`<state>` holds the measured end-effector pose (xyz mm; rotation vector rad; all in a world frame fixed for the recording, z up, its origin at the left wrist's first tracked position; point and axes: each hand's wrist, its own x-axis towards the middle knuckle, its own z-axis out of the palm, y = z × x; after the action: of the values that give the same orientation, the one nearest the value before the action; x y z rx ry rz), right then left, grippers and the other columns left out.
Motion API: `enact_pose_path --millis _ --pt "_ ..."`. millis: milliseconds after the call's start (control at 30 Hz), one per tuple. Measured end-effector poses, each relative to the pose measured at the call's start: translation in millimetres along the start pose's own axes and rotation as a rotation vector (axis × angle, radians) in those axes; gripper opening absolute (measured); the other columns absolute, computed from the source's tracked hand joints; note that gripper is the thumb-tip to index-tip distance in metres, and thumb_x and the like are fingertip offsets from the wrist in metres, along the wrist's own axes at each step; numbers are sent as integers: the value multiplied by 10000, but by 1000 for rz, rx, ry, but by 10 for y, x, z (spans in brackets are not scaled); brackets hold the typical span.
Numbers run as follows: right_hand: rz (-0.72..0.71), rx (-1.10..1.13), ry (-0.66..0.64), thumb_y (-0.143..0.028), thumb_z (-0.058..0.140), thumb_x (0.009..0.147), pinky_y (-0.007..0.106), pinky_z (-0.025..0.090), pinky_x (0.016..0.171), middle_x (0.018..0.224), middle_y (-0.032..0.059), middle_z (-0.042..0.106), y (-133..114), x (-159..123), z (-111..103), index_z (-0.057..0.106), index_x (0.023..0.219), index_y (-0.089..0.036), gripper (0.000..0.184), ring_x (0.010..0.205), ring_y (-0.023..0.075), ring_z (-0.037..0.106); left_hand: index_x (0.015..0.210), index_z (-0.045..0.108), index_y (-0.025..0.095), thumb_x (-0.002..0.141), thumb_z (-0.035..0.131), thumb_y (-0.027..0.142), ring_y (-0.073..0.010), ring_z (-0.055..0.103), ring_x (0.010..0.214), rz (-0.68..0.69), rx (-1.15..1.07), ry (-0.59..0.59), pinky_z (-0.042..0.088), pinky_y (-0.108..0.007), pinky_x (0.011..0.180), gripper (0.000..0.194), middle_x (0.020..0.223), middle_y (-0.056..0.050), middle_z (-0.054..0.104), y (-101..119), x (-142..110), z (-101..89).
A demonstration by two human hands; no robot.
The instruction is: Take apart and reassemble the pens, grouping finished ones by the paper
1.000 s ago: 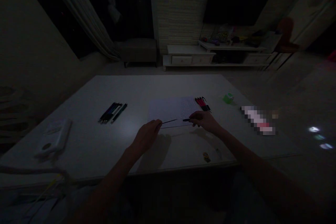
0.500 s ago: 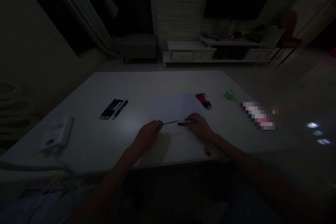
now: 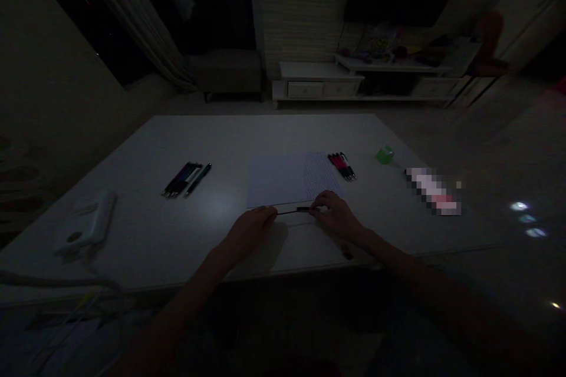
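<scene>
In dim light, my left hand (image 3: 250,231) pinches the thin end of a dark refill-like rod (image 3: 287,211) just above the white table (image 3: 265,135). My right hand (image 3: 338,216) is closed on a dark pen barrel (image 3: 304,209) at the rod's other end; rod and barrel meet in one line. Both hands hover at the near edge of a sheet of paper (image 3: 294,177) with writing on its right part.
A row of dark pens (image 3: 186,179) lies to the left, and red and black pens (image 3: 341,165) lie right of the paper. A small green object (image 3: 384,154) and a white device (image 3: 86,227) also sit on the table. A low TV cabinet (image 3: 318,87) stands behind.
My hands have drawn together: the gap between the thin rod and the pen barrel has closed. Both hands sank a little toward the table.
</scene>
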<state>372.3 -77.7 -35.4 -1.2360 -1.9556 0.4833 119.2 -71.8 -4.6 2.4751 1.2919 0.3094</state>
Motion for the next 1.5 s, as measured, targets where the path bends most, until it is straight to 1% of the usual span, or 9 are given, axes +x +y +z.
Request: enact_pose_path --millis 233,367,533,700,933,1100,1333,1433,1500 --pt "32 -80 9 -223 636 729 325 440 763 864 57 556 76 -58 50 650 780 -195 60 854 181 518 999 561 198 921 293 310 -167 573 862 -47 -8 -5 421 -283 785 301 957 -56 615 -93 -45 -34" --pt "54 -44 17 -241 579 785 314 438 749 839 54 564 -10 -58 -29 647 803 -195 84 826 169 534 977 559 203 917 302 311 -165 570 852 -26 -35 -20 418 -279 773 285 952 -48 613 -12 -50 -10" --pt "10 25 -79 -294 592 790 299 441 756 864 55 574 -139 -144 -27 638 861 -199 127 847 166 542 959 566 205 912 307 314 -155 565 800 13 -95 -74 417 -259 728 284 902 -38 610 141 -13 94" --pt "14 20 -114 -239 577 792 288 447 729 834 50 563 -88 -226 -9 627 782 -193 69 809 156 541 969 562 209 914 307 308 -155 567 812 47 -96 -95 417 -257 731 279 913 -36 611 150 3 131" --pt "65 -42 -80 -231 587 775 306 452 742 820 50 574 65 -325 -87 636 792 -198 61 820 165 542 990 576 205 908 330 320 -164 562 861 -60 -92 -7 427 -293 796 284 951 -48 614 -31 -103 113" --pt "49 -83 -26 -253 600 768 319 452 754 843 59 576 76 -334 -59 631 823 -199 84 838 177 536 1042 594 206 895 384 282 -173 531 905 65 -116 38 426 -312 833 267 948 -66 583 91 -65 272" --pt "66 -88 -9 -255 580 777 308 452 750 838 60 575 94 -307 -115 624 829 -192 93 832 173 543 1186 542 253 893 392 206 -181 493 889 171 32 113 418 -353 800 332 977 -82 545 175 8 465" --pt "85 -112 26 -240 558 783 302 448 744 828 56 580 128 -257 -196 625 816 -191 90 814 170 551 1211 515 276 884 426 218 -183 490 918 176 47 130 406 -364 820 344 1006 -73 544 136 5 456" --pt "123 -157 42 -229 544 782 293 447 724 810 52 591 187 -204 -301 627 806 -185 97 769 163 557 1189 530 267 874 453 248 -188 489 949 158 39 169 401 -364 842 324 1028 -71 545 56 2 374"
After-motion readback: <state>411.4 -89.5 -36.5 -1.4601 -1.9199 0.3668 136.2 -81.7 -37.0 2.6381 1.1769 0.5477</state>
